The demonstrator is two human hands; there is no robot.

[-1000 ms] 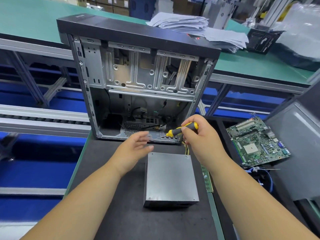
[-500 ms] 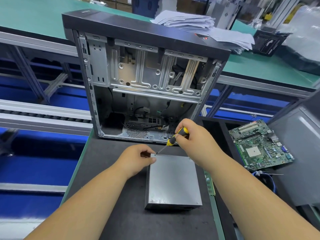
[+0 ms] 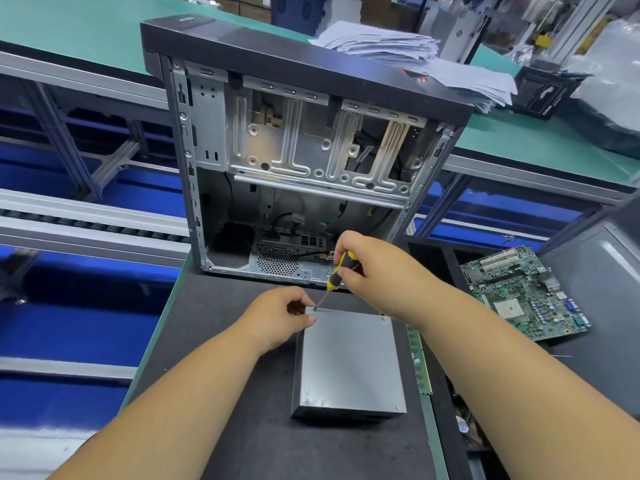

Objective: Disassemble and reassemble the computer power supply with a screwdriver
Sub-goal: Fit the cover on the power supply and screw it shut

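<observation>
A grey metal power supply box (image 3: 349, 365) lies flat on the dark mat in front of me. My right hand (image 3: 377, 271) grips a yellow-and-black screwdriver (image 3: 337, 271), held steeply, its thin tip resting on a screw at the box's far-left top corner. My left hand (image 3: 280, 315) rests at that same corner with fingers curled, thumb and fingertips pinched close to the screw and tip. Whether it holds the screw is too small to tell. Two more screws show near the box's near edge.
An open, stripped computer case (image 3: 304, 161) stands upright just beyond the box. A green motherboard (image 3: 523, 292) lies at the right, a memory stick (image 3: 419, 362) beside the box. Stacked papers (image 3: 398, 46) sit on the green bench behind. A grey panel (image 3: 602, 306) fills the right edge.
The screwdriver came down from near the case's lower edge and tilted upright onto the box's far-left corner. My left hand moved from open above the box to pinched at that corner.
</observation>
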